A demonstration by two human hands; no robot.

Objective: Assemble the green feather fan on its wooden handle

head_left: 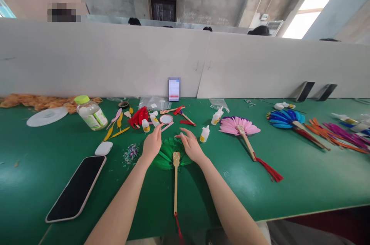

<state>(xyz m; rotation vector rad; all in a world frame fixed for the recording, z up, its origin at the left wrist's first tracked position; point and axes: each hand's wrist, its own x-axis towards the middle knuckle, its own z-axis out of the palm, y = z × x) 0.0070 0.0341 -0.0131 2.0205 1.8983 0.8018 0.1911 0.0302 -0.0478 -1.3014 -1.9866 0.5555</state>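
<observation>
A green feather fan (165, 162) lies on the table in front of me. Its light wooden handle (175, 187) points toward me and ends in a red tassel (178, 227). My left hand (152, 144) is at the fan's upper left edge, fingers stretched forward and close together. Over the right side of the feathers is my right hand (191, 146), its fingers apart and slightly bent. Neither hand visibly holds anything. Whether the fingertips touch the feathers I cannot tell. Beyond the right hand stands a small white glue bottle (204, 134).
A pink feather fan (239, 126) and a blue one (285, 118) lie to the right. On the left are a phone (76, 189), a white case (103, 148), sequins (131, 153) and a jar (91, 114). Red feathers (139, 118) lie ahead. A white partition (115, 60) borders the table.
</observation>
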